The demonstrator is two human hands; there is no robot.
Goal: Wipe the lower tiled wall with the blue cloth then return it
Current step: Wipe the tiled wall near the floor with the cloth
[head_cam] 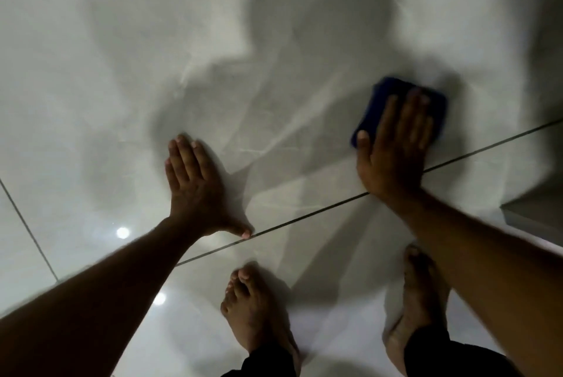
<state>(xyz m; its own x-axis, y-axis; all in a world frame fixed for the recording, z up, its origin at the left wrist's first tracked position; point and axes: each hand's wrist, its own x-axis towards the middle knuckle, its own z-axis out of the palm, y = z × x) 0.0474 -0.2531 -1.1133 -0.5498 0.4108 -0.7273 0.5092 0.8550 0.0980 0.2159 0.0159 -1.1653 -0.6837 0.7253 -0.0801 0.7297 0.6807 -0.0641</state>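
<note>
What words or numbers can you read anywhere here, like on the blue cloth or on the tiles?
None: no words, numbers or signs can be read.
The blue cloth, pressed flat under the right hand, shows plain blue with no label in view.
The tiled wall, where the left hand leans, has only pale marble veins and dark grout lines.
The floor shows just light spots.

Both forearms bare, no sleeves, watch or rings visible. Left hand and right hand bare, nails short. Feet bare: left foot, right foot. Dark trouser cuffs at 6 o'clock, probably black.
</note>
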